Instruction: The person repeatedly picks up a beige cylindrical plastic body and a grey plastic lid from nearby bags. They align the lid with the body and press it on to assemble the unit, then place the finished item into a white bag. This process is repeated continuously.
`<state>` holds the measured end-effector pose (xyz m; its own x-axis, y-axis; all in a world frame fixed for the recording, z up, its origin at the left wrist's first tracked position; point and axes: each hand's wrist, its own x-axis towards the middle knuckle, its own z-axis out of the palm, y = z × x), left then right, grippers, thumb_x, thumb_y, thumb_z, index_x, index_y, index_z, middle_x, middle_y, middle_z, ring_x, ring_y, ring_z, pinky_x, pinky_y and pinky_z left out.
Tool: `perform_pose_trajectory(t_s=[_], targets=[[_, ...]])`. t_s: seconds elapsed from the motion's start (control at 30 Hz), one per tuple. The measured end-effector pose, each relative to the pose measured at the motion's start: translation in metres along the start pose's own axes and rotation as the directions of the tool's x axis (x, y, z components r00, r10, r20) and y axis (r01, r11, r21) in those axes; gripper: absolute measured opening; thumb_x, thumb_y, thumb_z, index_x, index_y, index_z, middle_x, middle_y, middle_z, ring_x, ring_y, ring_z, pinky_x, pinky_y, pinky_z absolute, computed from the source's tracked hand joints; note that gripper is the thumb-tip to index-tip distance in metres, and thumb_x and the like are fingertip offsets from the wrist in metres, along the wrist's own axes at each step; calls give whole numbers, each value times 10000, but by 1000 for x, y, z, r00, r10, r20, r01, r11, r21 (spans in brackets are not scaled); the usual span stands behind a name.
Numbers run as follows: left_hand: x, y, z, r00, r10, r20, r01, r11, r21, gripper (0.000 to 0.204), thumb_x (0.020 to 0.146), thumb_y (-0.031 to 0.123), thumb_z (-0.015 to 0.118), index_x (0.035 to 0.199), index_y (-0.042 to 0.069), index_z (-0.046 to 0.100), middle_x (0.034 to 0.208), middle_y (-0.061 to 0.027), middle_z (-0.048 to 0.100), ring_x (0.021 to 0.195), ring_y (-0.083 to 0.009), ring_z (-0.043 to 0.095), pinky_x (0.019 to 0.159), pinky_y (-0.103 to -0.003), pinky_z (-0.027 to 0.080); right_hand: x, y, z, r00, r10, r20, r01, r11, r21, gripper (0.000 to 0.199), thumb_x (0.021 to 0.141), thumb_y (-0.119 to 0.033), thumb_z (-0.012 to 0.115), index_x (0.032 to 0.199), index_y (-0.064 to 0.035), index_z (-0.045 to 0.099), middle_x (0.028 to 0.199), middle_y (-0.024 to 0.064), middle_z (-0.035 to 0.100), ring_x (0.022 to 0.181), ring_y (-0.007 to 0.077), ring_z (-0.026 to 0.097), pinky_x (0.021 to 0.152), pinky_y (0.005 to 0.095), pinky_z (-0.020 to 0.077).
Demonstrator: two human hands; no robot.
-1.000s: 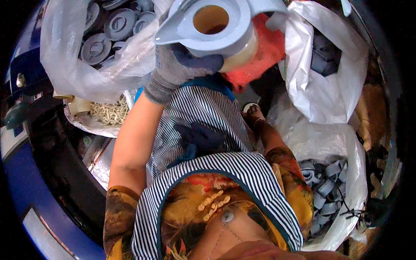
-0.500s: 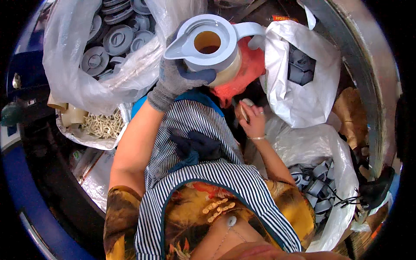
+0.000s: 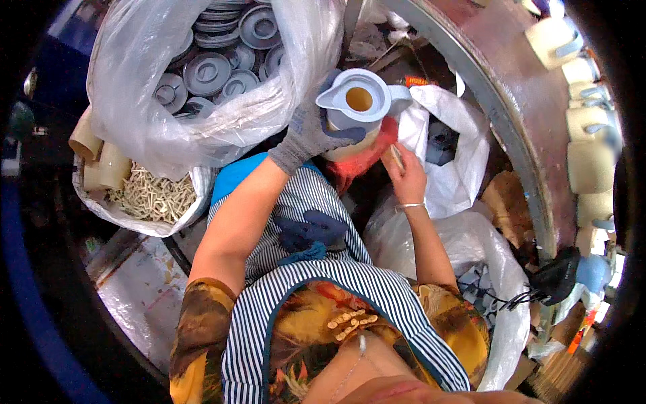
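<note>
My left hand, in a grey knit glove with dark fingertips, grips a jug from its left side. The jug has a light blue-grey spouted top, a cream body and a handle pointing right; it stands upright with its round mouth open. Just right of its base, my bare right hand is closed on a small beige piece, whose kind I cannot make out. Red cloth-like material lies under and beside the jug, partly covered by it. A dark blue glove rests on my striped apron.
A large clear bag of grey lids stands at the far left. Below it, a white sack holds small beige pegs and cream cylinders. A white sack and a clear bag hold grey parts. Several jugs line the table at right.
The view has shifted, showing more of the table at right. The jug sits lower and farther from the camera. My right hand has come closer to the jug's base with the beige piece.
</note>
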<state>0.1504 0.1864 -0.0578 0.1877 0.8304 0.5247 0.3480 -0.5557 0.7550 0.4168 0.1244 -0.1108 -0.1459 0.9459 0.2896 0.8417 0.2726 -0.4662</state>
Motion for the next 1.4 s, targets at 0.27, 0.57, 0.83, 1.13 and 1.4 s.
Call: perform_pose_trajectory(t_s=[0.27,0.57,0.83,1.13,1.4], targets=[[-1,7,-8,998,1,-64,-3,1000,-19,1053,565,452,880,1372,-7,384,1295,-187,521,1204,-343,512,1040,-424,396,111,-184,-189,551,-279,-786,585,801,126,397,914,-257,488,1164,34,589,1150,184,623,1036,311,606,894,421,477],[-3,24,-56,990,-46,133,28,991,132,933,701,401,814,1409,-11,368,1407,-206,435,1320,-322,412,1105,-399,314,123,-135,-96,745,-658,-109,591,727,-350,383,895,-255,551,1220,-58,601,1087,72,659,915,273,610,798,397,448],[85,91,15,896,-232,379,-129,680,722,522,789,557,563,974,82,677,977,-136,664,957,-281,620,836,-493,426,40,-34,-75,979,173,112,-185,977,107,371,969,-242,522,1285,-52,558,1119,162,665,1019,266,641,885,340,478],[-99,131,-200,906,-209,-367,262,960,101,445,763,144,605,1159,-45,529,1181,-205,557,1126,-333,547,997,-413,412,66,-30,23,926,-227,302,288,941,-177,447,813,-194,671,1246,-134,578,1130,147,638,1037,347,595,863,437,483],[-291,126,-232,330,-702,-631,573,680,-457,405,913,166,570,1255,-41,503,1185,-153,592,1098,-231,548,994,-345,406,189,-239,61,846,-530,60,478,804,354,234,883,-205,616,1041,-34,637,932,131,644,869,330,621,754,400,487]])
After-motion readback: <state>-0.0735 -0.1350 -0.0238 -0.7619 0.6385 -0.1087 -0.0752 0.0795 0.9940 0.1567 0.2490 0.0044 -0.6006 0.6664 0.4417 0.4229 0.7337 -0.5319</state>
